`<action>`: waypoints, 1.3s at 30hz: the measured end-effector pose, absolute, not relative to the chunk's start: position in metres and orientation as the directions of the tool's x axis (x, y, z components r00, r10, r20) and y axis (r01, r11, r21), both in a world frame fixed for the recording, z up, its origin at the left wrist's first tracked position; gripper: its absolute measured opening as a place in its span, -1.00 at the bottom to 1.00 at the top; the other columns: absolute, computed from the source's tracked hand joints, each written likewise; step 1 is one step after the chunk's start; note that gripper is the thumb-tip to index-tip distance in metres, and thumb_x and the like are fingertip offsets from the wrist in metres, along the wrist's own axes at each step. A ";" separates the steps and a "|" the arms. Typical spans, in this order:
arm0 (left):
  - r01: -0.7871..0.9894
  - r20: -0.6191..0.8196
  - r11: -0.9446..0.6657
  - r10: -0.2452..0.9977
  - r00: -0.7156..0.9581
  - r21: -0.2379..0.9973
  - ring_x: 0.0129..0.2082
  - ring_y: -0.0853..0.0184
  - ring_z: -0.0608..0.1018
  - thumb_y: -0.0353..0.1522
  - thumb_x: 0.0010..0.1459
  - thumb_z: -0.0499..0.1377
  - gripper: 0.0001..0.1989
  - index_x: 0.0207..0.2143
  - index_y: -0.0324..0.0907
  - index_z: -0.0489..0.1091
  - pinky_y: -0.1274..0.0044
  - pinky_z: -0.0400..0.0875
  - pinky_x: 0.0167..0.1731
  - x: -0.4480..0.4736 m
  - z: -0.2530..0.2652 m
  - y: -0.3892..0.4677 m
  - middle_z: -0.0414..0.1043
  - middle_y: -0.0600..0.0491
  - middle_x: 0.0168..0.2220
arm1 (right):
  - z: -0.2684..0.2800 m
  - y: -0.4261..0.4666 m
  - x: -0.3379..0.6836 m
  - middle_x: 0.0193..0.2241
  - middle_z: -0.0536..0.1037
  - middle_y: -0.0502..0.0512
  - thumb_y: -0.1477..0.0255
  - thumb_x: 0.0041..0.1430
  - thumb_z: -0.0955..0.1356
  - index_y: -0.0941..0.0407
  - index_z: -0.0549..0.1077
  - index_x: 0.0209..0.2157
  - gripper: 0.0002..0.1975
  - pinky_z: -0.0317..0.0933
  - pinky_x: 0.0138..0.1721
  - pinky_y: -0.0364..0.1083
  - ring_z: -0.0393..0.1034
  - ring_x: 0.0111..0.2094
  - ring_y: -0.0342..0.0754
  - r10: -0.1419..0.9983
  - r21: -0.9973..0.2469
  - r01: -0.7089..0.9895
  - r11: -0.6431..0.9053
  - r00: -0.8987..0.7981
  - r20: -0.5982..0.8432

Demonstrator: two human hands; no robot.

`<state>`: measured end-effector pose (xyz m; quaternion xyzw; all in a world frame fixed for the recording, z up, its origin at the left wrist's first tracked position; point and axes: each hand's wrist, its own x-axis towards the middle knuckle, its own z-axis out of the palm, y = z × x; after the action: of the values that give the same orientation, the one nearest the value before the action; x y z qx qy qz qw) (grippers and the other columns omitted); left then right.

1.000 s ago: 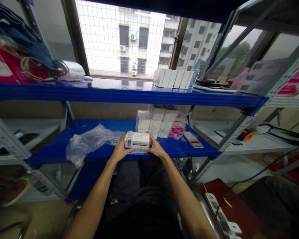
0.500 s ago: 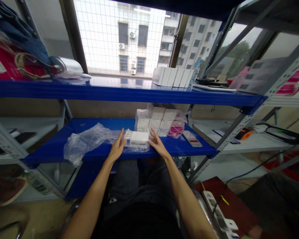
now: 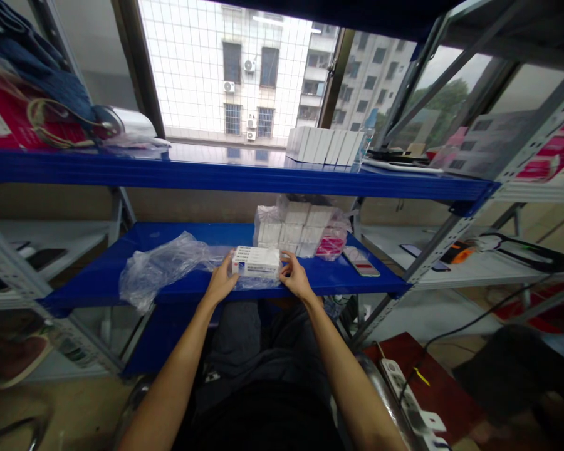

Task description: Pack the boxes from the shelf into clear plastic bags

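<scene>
A small block of white boxes (image 3: 257, 258) with printed labels sits in front of me, with clear plastic wrap (image 3: 258, 284) under it. My left hand (image 3: 222, 279) is closed on its left end, the thumb at the front. At the right end, my right hand (image 3: 295, 275) has its fingers curled in against the boxes. Crumpled clear plastic (image 3: 162, 269) lies to the left of my left hand. Just behind the boxes stands a plastic-wrapped stack of white boxes (image 3: 291, 228), with a pink pack (image 3: 331, 244) at its right.
A phone (image 3: 361, 262) lies on the blue shelf (image 3: 108, 266) at the right. Several white boxes (image 3: 326, 146) stand in a row on the upper shelf (image 3: 207, 175). Below right is a power strip (image 3: 407, 394). A person's leg (image 3: 512, 369) shows at far right.
Both hands have moved inward from beside the white boxes and closed on their ends. The boxes have tipped, so their printed front shows more.
</scene>
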<state>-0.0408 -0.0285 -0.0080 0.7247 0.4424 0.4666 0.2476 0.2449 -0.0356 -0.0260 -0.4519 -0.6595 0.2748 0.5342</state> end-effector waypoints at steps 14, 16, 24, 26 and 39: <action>0.531 0.481 -0.530 0.843 0.242 0.661 0.08 0.02 0.59 -0.14 0.00 0.43 -0.41 0.07 -0.13 0.51 0.22 0.44 0.14 -0.029 0.006 -0.034 0.58 -0.11 0.06 | -0.025 -0.035 0.251 -0.28 0.65 0.08 0.35 0.09 0.41 0.13 0.17 0.38 -0.18 0.41 -0.01 0.02 0.55 -0.05 0.05 0.903 -0.875 0.225 0.429 -0.117 0.413; 0.533 0.460 -0.506 0.858 0.230 0.678 0.06 0.02 0.60 -0.11 0.00 0.43 -0.40 0.07 -0.13 0.50 0.21 0.46 0.12 -0.029 0.004 -0.035 0.59 -0.11 0.04 | -0.024 -0.036 0.249 -0.35 0.60 0.00 0.47 0.01 0.38 0.10 0.17 0.37 -0.15 0.42 -0.15 -0.05 0.55 -0.28 -0.03 0.894 -0.843 0.300 0.447 -0.119 0.432; 0.469 0.527 -0.533 0.835 0.158 0.704 0.36 0.02 0.31 -0.19 -0.03 0.47 0.20 0.49 -0.04 -0.20 0.22 0.24 0.30 -0.031 -0.003 -0.039 0.14 -0.18 0.41 | -0.014 -0.051 0.238 -0.05 0.54 0.12 0.54 -0.03 0.34 0.03 0.35 0.20 -0.32 0.38 -0.26 -0.08 0.42 -0.36 -0.09 0.830 -0.721 0.451 0.525 -0.087 0.550; 0.479 0.554 -0.562 0.814 0.173 0.675 0.36 0.02 0.30 -0.22 -0.05 0.48 0.15 0.46 -0.07 -0.09 0.23 0.22 0.31 -0.032 -0.005 -0.037 0.16 -0.18 0.40 | -0.015 -0.052 0.239 0.18 0.42 0.20 0.48 0.04 0.34 0.04 0.41 0.08 -0.50 0.39 -0.25 -0.06 0.45 -0.30 -0.08 0.812 -0.735 0.392 0.553 -0.057 0.580; 0.591 0.483 -0.486 0.857 0.179 0.644 0.05 -0.03 0.58 -0.20 -0.10 0.50 -0.31 0.10 -0.17 0.46 0.19 0.44 0.11 -0.029 -0.004 -0.032 0.57 -0.16 0.01 | -0.007 -0.050 0.241 0.12 0.56 0.19 0.42 0.09 0.31 0.07 0.44 -0.62 -0.77 0.29 0.15 0.09 0.37 0.22 0.20 0.899 -0.765 0.483 0.426 -0.133 0.416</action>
<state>-0.0290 -0.0320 -0.0038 0.7515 0.4819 0.4221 0.1575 0.2406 -0.0495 -0.0070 -0.4828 -0.7159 0.2324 0.4476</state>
